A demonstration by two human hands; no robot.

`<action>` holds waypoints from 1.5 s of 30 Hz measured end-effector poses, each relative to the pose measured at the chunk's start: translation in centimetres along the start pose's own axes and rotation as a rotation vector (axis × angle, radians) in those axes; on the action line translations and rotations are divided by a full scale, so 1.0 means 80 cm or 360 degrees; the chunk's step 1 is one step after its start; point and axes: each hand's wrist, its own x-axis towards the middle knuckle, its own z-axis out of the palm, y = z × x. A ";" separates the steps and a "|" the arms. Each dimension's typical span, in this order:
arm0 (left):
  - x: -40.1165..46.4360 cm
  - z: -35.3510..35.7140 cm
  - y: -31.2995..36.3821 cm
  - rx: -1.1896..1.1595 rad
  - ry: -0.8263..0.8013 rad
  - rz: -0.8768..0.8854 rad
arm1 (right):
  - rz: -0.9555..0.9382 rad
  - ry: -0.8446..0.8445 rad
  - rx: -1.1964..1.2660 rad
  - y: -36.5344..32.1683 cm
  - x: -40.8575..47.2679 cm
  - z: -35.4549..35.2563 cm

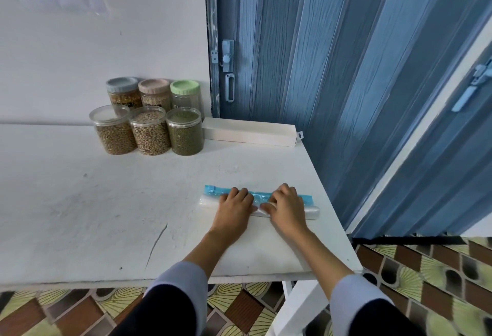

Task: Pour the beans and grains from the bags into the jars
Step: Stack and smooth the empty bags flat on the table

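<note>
Six jars point(149, 117) are kept at the back of the surface point(80, 202), out of the way; the front three are open and full. Near the front edge, an empty bag point(255, 202) is rolled flat. It is pressed down by the left hand point(234, 209) and right hand point(286, 209), fingers point(241, 194) curled over it, probably so it stays small.

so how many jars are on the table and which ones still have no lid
6, clustered by the wall. Back row, lidded: grey-lid jar, beige-lid jar, green-lid jar. Front row, open: left jar, middle jar, right jar. None seems hidden.
</note>
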 end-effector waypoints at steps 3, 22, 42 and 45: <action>0.007 -0.001 0.001 0.0016 -0.0050 0.0015 | -0.0253 0.0222 0.0102 0.010 -0.021 0.015; 0.018 0.004 -0.020 0.0177 -0.0026 0.0338 | 0.0263 -0.0311 0.0349 0.008 0.043 -0.010; 0.120 -0.032 -0.063 0.0651 -0.0789 0.0533 | -0.0809 -0.0525 -0.0487 0.045 0.093 -0.024; 0.155 -0.030 -0.081 0.0658 -0.0834 0.0442 | -0.0772 -0.0589 -0.0430 0.048 0.131 -0.026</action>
